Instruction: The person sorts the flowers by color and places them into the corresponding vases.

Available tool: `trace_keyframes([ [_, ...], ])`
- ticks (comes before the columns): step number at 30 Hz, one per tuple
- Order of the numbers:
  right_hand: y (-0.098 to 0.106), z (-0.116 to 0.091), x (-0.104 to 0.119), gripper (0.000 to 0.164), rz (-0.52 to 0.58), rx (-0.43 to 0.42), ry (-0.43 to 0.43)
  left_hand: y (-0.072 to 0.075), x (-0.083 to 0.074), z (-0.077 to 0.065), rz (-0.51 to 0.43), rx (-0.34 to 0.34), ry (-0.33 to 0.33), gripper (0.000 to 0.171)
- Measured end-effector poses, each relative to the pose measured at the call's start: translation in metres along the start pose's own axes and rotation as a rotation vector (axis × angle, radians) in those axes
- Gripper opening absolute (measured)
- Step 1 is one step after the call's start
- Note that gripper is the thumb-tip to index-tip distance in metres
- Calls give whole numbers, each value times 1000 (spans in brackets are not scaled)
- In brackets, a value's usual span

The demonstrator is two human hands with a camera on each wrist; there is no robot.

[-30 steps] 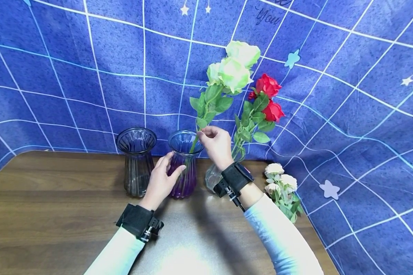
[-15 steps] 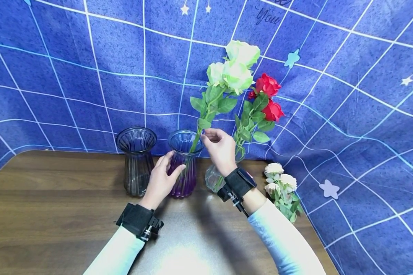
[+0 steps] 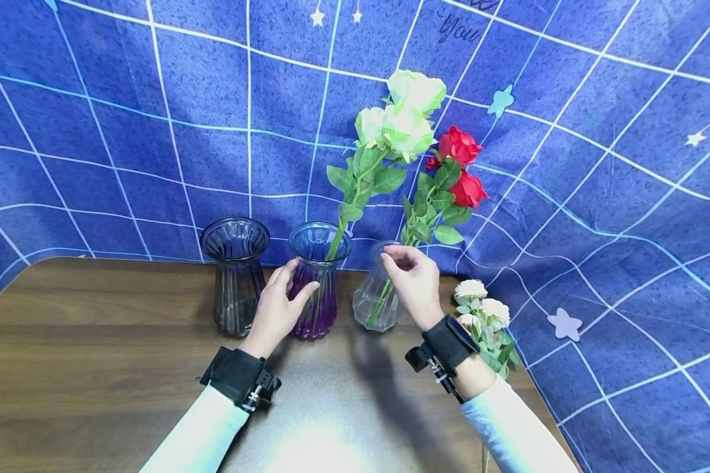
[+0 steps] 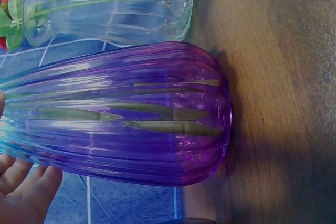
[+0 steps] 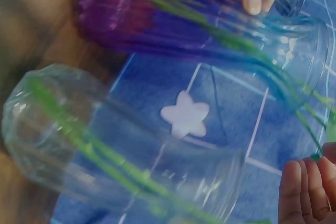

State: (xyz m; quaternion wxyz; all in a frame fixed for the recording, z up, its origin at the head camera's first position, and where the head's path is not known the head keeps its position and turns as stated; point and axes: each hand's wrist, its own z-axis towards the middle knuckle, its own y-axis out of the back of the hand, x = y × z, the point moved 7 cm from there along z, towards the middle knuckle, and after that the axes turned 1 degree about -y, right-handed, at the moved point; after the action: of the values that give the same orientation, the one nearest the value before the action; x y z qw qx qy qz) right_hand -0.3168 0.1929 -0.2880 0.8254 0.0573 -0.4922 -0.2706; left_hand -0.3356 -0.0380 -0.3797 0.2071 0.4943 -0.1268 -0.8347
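Observation:
A blue-to-purple ribbed glass vase [image 3: 315, 315] stands upright on the table, with my left hand [image 3: 272, 314] holding its side between thumb and fingers. Pale green-white roses [image 3: 407, 128] lean to the right out of its mouth. Their stem ends [image 4: 194, 128] show through the purple glass near the base in the left wrist view. My right hand [image 3: 415, 284] is off the stems, fingers loosely bent with nothing in them. It overlaps the neck of a clear glass vase [image 3: 374, 305], which holds red roses [image 3: 467, 189].
A dark grey glass vase [image 3: 233, 299] stands left of the purple one. Cream roses [image 3: 492, 314] lie at the table's right edge, partly behind my right wrist. A blue cloth [image 3: 201, 144] with white grid lines hangs behind the wooden table [image 3: 94, 355].
My right hand has let go of the green-white rose stem and moved right and down, in front of the clear vase. The roses rest in the vase; my left hand has stayed put.

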Motion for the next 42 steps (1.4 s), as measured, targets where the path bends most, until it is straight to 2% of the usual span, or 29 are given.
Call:
trace_keyframes([
  [6, 30, -13, -22, 16, -30, -40, -57, 1, -2, 0, 14, 1, -4, 64],
  [17, 97, -53, -67, 14, -117, -113, -155, 5, 0, 0, 47, 11, 16, 65],
  [24, 134, -76, -98, 18, -213, -154, -313, 9, -5, -3, 6, 12, 6, 60],
  [32, 151, -95, -126, 21, -258, -146, -414, 24, -8, -10, 18, -9, -6, 52],
  [42, 167, -109, -137, 26, -292, -157, -447, 47, -18, -24, 25, -29, -20, 50],
])
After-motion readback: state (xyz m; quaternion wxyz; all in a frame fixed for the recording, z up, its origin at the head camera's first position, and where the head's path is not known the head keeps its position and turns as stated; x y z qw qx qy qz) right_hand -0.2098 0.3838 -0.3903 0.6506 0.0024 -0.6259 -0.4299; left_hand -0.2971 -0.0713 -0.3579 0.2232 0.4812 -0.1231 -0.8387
